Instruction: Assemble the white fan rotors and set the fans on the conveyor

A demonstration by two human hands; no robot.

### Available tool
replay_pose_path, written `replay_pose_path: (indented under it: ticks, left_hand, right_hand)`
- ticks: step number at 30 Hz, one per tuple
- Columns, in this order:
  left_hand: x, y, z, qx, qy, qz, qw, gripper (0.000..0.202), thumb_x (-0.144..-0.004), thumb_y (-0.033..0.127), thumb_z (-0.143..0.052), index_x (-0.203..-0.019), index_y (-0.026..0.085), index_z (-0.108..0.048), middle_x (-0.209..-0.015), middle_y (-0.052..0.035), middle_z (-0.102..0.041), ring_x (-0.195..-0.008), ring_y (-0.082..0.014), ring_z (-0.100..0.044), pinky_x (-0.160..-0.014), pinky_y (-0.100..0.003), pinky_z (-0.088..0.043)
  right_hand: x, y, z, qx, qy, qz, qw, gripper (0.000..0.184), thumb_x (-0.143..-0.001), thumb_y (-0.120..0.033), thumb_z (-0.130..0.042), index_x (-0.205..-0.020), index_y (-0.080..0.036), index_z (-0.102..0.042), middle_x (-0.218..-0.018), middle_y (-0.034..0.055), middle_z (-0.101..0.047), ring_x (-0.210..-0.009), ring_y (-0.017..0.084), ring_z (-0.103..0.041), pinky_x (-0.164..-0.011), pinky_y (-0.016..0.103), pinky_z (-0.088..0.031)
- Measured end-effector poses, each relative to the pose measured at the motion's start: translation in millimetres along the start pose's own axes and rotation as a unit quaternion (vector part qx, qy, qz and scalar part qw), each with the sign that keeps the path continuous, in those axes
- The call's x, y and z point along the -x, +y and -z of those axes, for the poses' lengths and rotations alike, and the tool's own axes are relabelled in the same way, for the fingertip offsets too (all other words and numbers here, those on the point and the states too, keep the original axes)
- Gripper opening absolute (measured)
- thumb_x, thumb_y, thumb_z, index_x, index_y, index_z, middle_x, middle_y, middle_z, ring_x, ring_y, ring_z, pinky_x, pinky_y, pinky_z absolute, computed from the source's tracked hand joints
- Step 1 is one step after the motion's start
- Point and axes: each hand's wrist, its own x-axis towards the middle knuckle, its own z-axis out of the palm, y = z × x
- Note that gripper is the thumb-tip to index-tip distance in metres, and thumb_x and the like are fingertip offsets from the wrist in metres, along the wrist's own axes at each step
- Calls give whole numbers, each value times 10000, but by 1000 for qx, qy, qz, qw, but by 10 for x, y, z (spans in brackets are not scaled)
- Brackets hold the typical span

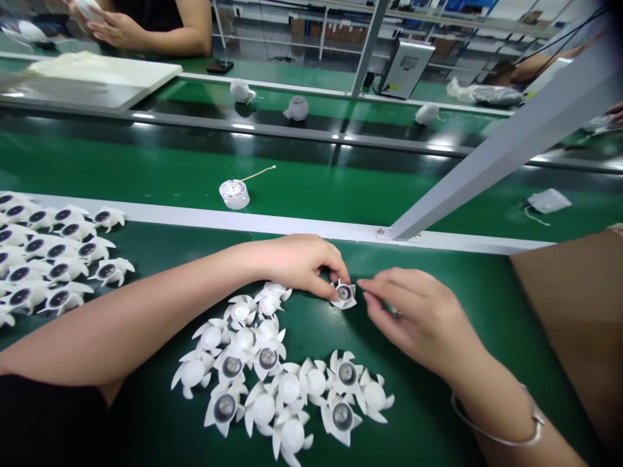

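My left hand (311,263) reaches across the green table and pinches a small white fan impeller (344,295) between thumb and fingers. The impeller's dark hub faces up. Just to its right, my right hand (413,311) has thumb and fingertips drawn together, a small gap away from the blades. Whether something tiny sits in that pinch cannot be made out. In front of both hands lies a loose pile of white impellers (289,386), some hub side up, others showing smooth caps.
Rows of impellers (58,250) stand at the left. Beyond the white rail (195,217), a round white fan housing (234,193) with a yellow wire lies on the green belt. A slanted metal post (487,143) rises at right, near a cardboard box (579,311). A co-worker's hands (114,26) hold a white part.
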Motion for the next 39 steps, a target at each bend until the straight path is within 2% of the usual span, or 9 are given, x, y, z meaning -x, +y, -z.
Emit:
replay_pose_path:
  ticks: [5, 13, 17, 22, 24, 28, 32, 36, 39]
  left_hand:
    - [-4, -11, 2, 0, -4, -1, 1000, 288, -825, 364, -733, -1091, 256, -754, -1015, -3, -691, -811, -118, -594, -668, -217, -401]
    - [2, 8, 10, 0, -3, -3, 1000, 285, -830, 340, -729, -1101, 253, -751, -1004, -6, -693, -821, -119, -596, -678, -209, -405]
    - [2, 16, 13, -2, -3, 11, 1000, 285, -826, 339, -732, -1098, 256, -752, -1010, 0, -690, -807, -108, -589, -666, -208, -397]
    - [11, -5, 5, 4, -2, 17, 1000, 300, -818, 367, -742, -1103, 273, -751, -1029, 7, -690, -762, -93, -564, -663, -209, -395]
    - [11, -10, 6, 6, -4, 18, 1000, 301, -817, 382, -745, -1100, 281, -752, -1026, 10, -690, -753, -93, -556, -659, -211, -393]
    - [4, -18, 12, 6, -5, 25, 1000, 290, -818, 389, -742, -1089, 286, -752, -1025, 14, -688, -752, -94, -557, -657, -212, -393]
    - [5, -36, 5, 9, -5, 22, 1000, 291, -824, 395, -738, -1098, 300, -746, -1023, 25, -684, -752, -86, -558, -658, -199, -399]
    - [15, -51, -5, 10, -2, 19, 1000, 297, -825, 396, -738, -1106, 298, -744, -1025, 21, -685, -767, -89, -571, -663, -198, -402]
    - [12, -52, -6, 9, -1, 14, 1000, 305, -824, 395, -740, -1110, 290, -744, -1020, 14, -687, -775, -94, -580, -664, -199, -404]
  right_hand:
    - [38, 238, 100, -47, 75, -94, 992, 148, -912, -136, -594, -978, -211, -702, -873, 36, -693, -759, 144, -646, -674, 286, -516]
    - [10, 160, 64, -56, 68, -76, 993, 164, -911, -143, -578, -983, -203, -712, -861, 34, -706, -742, 146, -652, -674, 296, -531]
    - [40, 254, 204, -17, 119, -91, 989, 148, -882, -151, -618, -959, -224, -721, -875, 29, -720, -792, 173, -673, -727, 322, -543]
    - [272, 901, 320, 73, 253, -283, 922, 118, -855, -273, -646, -891, -227, -748, -835, 54, -727, -754, 228, -667, -718, 369, -546]
    - [368, 1257, 254, 99, 216, -366, 900, 195, -846, -297, -604, -933, -206, -753, -880, 83, -716, -759, 232, -656, -763, 386, -553]
    - [393, 1884, 108, 146, 193, -409, 880, 239, -774, -240, -580, -923, -129, -731, -1016, 143, -661, -1002, 282, -629, -959, 434, -504]
    - [237, 2320, 86, 187, 202, -469, 839, 463, -790, -241, -600, -1225, -81, -606, -1345, 228, -496, -1280, 345, -475, -1072, 492, -414]
    - [117, 2647, 83, 193, 214, -588, 756, 400, -796, -274, -663, -1128, -57, -613, -1242, 304, -529, -1197, 432, -510, -971, 623, -429]
    - [107, 2771, 90, 171, 220, -631, 724, 272, -844, -319, -693, -1014, -110, -650, -1147, 199, -610, -1140, 343, -560, -973, 576, -446]
